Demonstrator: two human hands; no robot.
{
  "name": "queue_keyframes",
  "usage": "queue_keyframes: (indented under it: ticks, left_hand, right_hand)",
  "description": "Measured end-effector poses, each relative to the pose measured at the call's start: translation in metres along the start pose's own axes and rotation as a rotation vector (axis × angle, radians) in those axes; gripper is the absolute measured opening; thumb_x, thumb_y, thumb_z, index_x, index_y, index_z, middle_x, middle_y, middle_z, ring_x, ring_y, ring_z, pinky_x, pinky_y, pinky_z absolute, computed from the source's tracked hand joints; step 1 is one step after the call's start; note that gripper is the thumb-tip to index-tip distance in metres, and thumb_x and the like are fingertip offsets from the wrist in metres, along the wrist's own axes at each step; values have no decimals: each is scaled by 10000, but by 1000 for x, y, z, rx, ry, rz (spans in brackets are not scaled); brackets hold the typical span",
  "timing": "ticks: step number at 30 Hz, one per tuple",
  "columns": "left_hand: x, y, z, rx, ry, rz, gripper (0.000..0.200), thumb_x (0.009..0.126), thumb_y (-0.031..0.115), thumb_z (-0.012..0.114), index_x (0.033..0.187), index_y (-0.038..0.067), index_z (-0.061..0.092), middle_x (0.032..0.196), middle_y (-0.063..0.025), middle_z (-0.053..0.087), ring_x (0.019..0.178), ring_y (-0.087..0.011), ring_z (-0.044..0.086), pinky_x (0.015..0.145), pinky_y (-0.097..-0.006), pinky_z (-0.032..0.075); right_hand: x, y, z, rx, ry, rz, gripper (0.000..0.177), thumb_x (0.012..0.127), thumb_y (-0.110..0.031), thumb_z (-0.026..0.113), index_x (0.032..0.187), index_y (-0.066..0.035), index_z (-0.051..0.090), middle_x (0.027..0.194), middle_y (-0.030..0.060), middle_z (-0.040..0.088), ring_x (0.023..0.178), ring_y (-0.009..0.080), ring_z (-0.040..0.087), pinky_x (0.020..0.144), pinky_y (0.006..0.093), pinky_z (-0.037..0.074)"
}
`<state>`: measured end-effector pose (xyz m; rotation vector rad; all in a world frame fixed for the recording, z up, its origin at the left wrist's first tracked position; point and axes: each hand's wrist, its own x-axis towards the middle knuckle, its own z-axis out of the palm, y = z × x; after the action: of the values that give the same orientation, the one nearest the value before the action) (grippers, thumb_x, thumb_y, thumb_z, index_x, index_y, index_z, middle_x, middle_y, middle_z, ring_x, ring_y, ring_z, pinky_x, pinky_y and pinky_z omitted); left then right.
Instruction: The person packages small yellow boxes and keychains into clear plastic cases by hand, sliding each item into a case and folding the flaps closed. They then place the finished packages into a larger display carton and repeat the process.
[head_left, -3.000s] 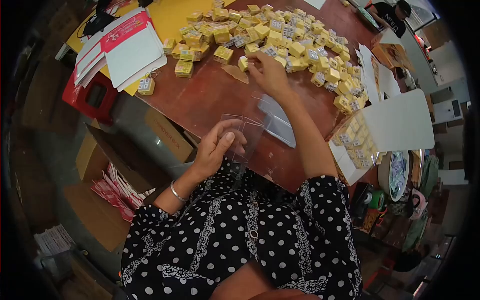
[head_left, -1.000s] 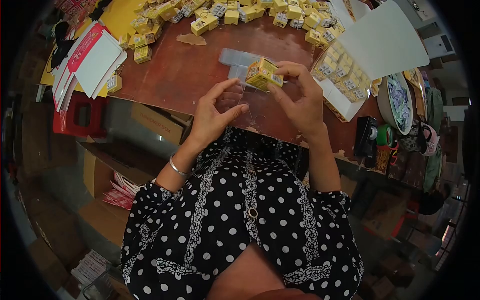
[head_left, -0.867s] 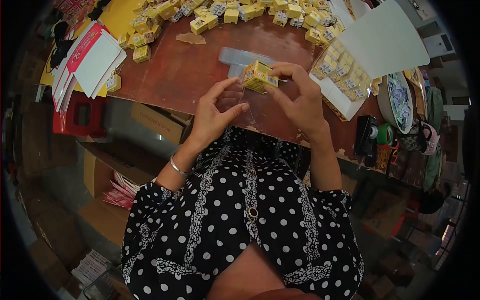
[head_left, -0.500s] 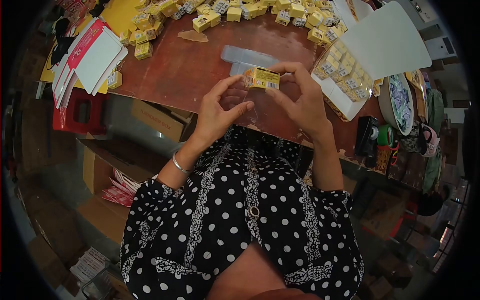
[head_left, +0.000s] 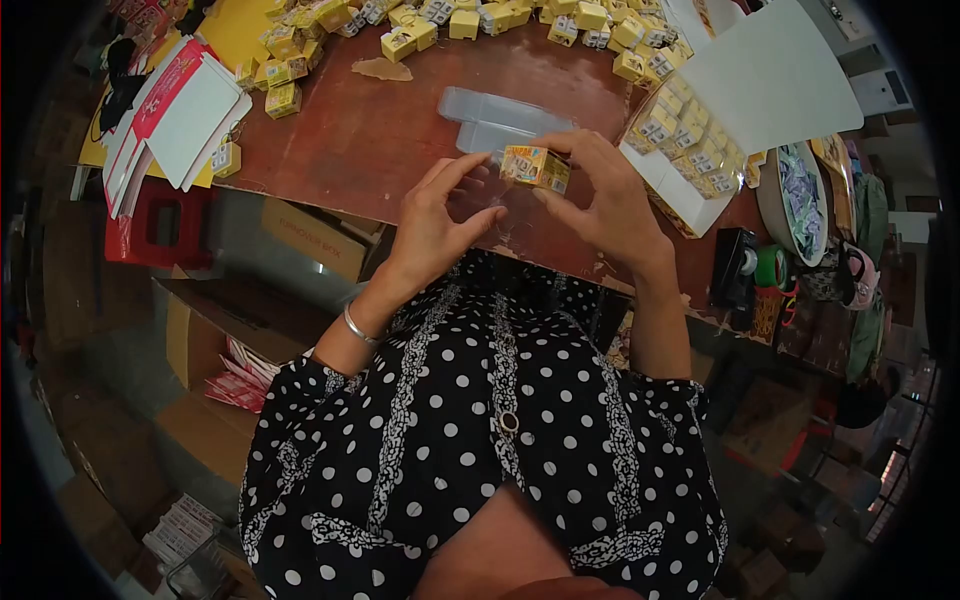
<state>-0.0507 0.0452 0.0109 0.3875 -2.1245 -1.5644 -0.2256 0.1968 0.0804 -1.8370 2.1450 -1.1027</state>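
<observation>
My right hand [head_left: 600, 190] grips a small yellow printed box [head_left: 535, 168] between thumb and fingers, above the front part of the red-brown table [head_left: 340, 150]. An orange printed face with a pale picture is turned toward me. Just left of the box, my left hand [head_left: 445, 205] is open, its thumb and fingers curved apart with nothing between them. Behind the box, a clear plastic case [head_left: 500, 115] lies on the table. To the right of my right hand stands an open white carton [head_left: 690, 215] holding rows of small yellow-and-white boxes [head_left: 690, 130].
Many small yellow boxes [head_left: 410, 40] are heaped along the table's back. Flat white and pink cartons [head_left: 190, 110] lie at the left above a red stool [head_left: 160, 225]. At right are a bowl [head_left: 800, 205], green tape [head_left: 771, 266] and a black tape dispenser [head_left: 733, 265].
The yellow box has turned, so its orange face shows instead of the barcode side. It has shifted slightly right with my right hand, away from my left fingertips.
</observation>
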Motion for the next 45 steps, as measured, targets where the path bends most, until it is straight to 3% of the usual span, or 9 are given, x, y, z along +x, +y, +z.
queue_keyframes:
  ticks: [5, 7, 10, 14, 20, 26, 28, 34, 45]
  left_hand:
    - [2, -3, 2, 53, 67, 39, 583, 786, 88, 850, 1323, 48, 629, 1098, -97, 674, 942, -206, 690, 817, -319, 573]
    - [1, -6, -1, 45, 76, 10, 581, 788, 90, 849, 1323, 45, 628, 1096, -97, 673, 942, -202, 689, 812, -316, 575]
    - [2, -9, -3, -32, 86, -51, 575, 796, 97, 846, 1324, 40, 626, 1092, -97, 671, 940, -193, 688, 805, -312, 579]
    - [4, -12, 1, -86, 67, -83, 567, 810, 110, 838, 1329, 35, 622, 1089, -94, 668, 931, -185, 685, 802, -309, 579]
    - [6, -12, 14, 73, -5, -56, 569, 800, 147, 843, 1314, 32, 626, 1079, -93, 670, 917, -198, 684, 794, -317, 580]
    - [9, -5, 24, 14, -47, -79, 569, 801, 159, 844, 1309, 26, 625, 1077, -97, 678, 922, -207, 692, 802, -329, 590]
    - [9, -4, 25, -14, -46, -87, 567, 804, 161, 844, 1307, 21, 623, 1077, -99, 679, 921, -206, 694, 804, -331, 593]
    - [9, 1, 26, -75, -54, -113, 571, 811, 169, 843, 1311, 10, 619, 1083, -109, 685, 919, -204, 698, 806, -329, 595]
    - [6, 4, 29, -19, -87, -63, 592, 788, 163, 854, 1316, 27, 623, 1099, -102, 690, 927, -212, 695, 807, -340, 585]
  right_hand:
    - [-6, -1, 0, 151, 98, 112, 456, 832, 1, 734, 1269, -40, 611, 1141, 91, 656, 1058, 165, 631, 893, 303, 527]
    - [-17, 13, 0, 660, 132, 318, 413, 866, 16, 700, 1262, -23, 586, 1145, 79, 635, 1064, 125, 608, 895, 279, 510]
    - [-36, 48, 12, 886, 270, 318, 306, 916, -94, 713, 1186, -13, 595, 1116, 63, 608, 1004, 110, 630, 874, 286, 541]
    - [-63, 84, 29, 968, 275, 446, 305, 961, -142, 677, 1202, 10, 568, 1123, 87, 616, 1020, 138, 646, 888, 292, 565]
    - [-55, 46, 32, 1167, 415, 516, 361, 1015, -143, 595, 1336, 13, 539, 1227, 141, 640, 1070, 212, 692, 825, 324, 610]
    - [-54, 25, 26, 769, 408, 486, 382, 1024, -112, 597, 1386, -3, 544, 1288, 153, 619, 1006, 177, 700, 770, 273, 606]
    - [-56, 21, 22, 675, 357, 424, 453, 952, -30, 676, 1388, -5, 553, 1345, 134, 594, 1066, 188, 689, 799, 267, 615]
    - [-50, 11, 7, 149, 278, 142, 614, 814, -95, 829, 1379, -73, 589, 1341, 117, 595, 1094, 222, 682, 813, 343, 655]
    - [-54, 13, -25, -214, 149, 33, 595, 787, -122, 858, 1331, -58, 627, 1249, 93, 611, 1024, 225, 674, 808, 343, 603]
